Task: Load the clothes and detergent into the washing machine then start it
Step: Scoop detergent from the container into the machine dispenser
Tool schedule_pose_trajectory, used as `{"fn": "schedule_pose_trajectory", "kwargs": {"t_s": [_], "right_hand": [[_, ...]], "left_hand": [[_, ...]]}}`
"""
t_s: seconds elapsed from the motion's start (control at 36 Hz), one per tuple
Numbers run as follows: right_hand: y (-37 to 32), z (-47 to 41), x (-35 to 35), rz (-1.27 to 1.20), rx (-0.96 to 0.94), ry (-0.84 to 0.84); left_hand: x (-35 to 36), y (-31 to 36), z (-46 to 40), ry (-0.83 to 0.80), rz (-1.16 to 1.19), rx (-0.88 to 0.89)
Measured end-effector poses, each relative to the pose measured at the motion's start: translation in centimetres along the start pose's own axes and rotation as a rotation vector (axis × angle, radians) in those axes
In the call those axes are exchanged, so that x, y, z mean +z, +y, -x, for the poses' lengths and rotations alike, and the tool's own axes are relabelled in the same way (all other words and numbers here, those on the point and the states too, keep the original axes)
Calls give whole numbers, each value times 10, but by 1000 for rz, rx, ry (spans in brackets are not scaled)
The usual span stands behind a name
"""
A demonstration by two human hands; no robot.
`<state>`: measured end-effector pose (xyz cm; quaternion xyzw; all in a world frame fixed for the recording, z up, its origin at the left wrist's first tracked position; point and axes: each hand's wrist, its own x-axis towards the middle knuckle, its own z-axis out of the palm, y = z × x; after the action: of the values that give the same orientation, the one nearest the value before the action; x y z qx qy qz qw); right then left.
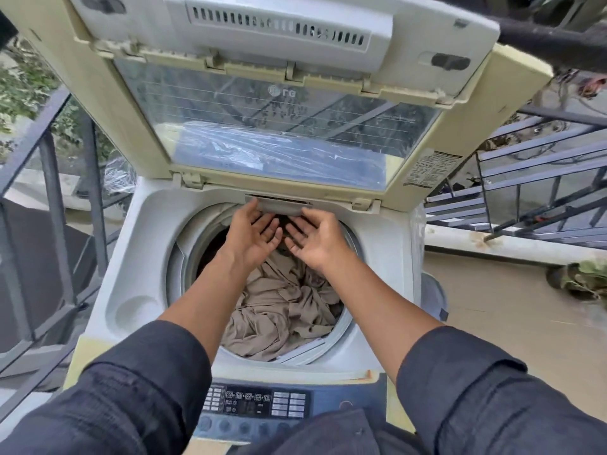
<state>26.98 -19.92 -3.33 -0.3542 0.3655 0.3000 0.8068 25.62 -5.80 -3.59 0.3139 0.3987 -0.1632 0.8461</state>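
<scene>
A top-loading washing machine (131, 257) stands in front of me with its glass lid (279, 126) raised. Beige clothes (279, 307) lie crumpled inside the drum. A grey detergent drawer (279, 205) sits at the back rim of the opening, slightly out. My left hand (253, 231) reaches over the drum with its fingertips touching the drawer's left end. My right hand (312, 234) is beside it, fingers spread, touching the drawer's right end. Neither hand holds anything. The control panel (256, 405) with buttons lies near my body. No detergent container is in view.
A dark metal railing (56, 192) runs along the left of the machine. Metal stairs (542, 178) rise at the right behind a low white ledge (492, 241). A potted plant (584, 280) sits on the brown floor at the far right.
</scene>
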Motion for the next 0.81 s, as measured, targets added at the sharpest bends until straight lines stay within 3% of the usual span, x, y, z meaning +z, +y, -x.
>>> {"fn": "schedule_pose_trajectory", "kwargs": {"t_s": [0.47,0.81], "right_hand": [[20,24,-24,193,9,24],[18,44,-26,262,10,34]], "left_hand": [[-27,-19,27,89,-289,47],[-30,-22,47,49,-255,-4]]}}
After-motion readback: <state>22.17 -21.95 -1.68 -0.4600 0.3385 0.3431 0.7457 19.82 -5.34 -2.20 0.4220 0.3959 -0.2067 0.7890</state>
